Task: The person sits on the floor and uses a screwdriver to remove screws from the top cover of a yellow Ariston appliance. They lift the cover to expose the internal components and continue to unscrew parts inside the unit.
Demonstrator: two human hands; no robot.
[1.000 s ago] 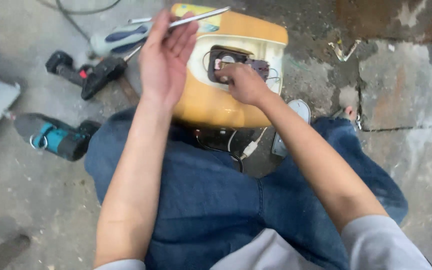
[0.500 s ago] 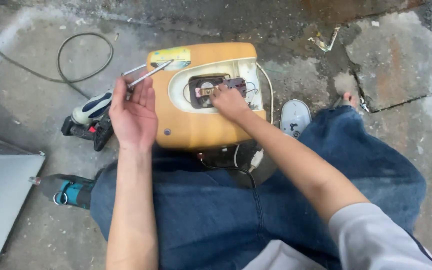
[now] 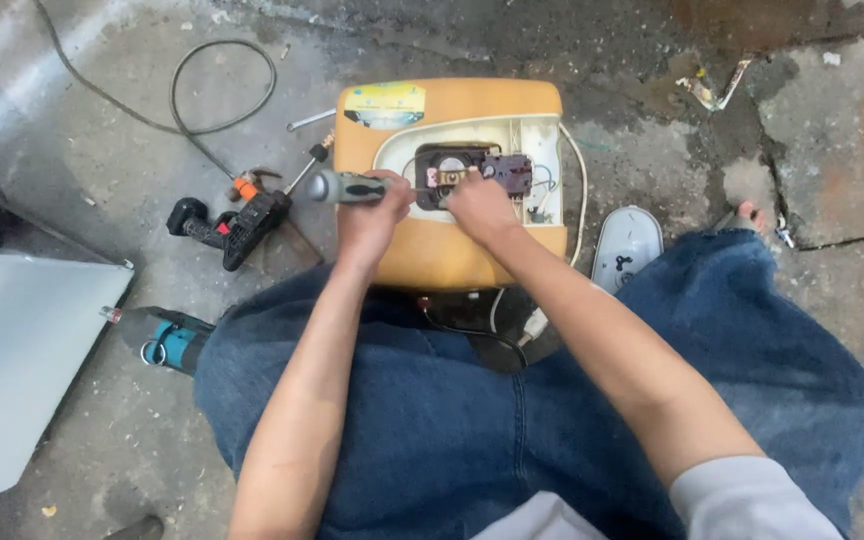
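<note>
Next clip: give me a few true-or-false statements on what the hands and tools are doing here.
1. The left hand grips a screwdriver. True.
2. The right hand rests on the jeans. False: it is at the opening of the yellow casing.
3. A black drill lies on the floor left of the casing. True.
4. The teal tool sits on top of the casing. False: it lies on the floor by the left knee.

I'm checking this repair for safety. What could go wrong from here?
The screwdriver tip works right beside the right hand, so a slip might jab its fingers. Thin wires lie exposed in the open housing and might get nicked. The drill and cable lie close by; both could trip someone.
</note>
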